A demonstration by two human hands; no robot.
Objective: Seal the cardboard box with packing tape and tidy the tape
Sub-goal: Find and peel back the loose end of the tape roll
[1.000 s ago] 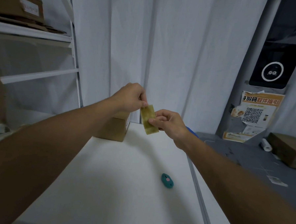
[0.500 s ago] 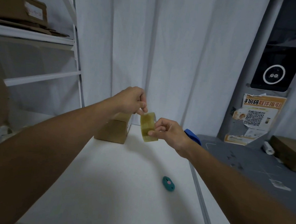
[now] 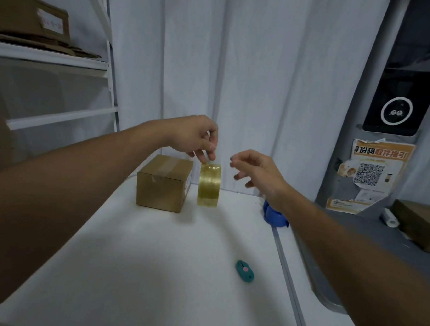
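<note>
A small cardboard box (image 3: 164, 184) stands at the far end of the white table (image 3: 153, 271), with a strip of tape along its top seam. Just right of it hangs a yellowish piece of packing tape (image 3: 208, 185), looped or folded. My left hand (image 3: 195, 137) pinches its top edge between thumb and fingers. My right hand (image 3: 254, 171) is right of the tape, apart from it, fingers spread and holding nothing.
A small teal cutter (image 3: 245, 271) lies on the table near its right edge. A blue tape dispenser (image 3: 273, 215) sits behind my right wrist. White shelving (image 3: 55, 54) with cardboard boxes stands at the left, a grey counter (image 3: 369, 235) with a brown box (image 3: 422, 223) at the right.
My right hand has let go of the tape and opened, moving right. The tape now hangs from my left hand alone. The view has tilted so the box shows fully.
</note>
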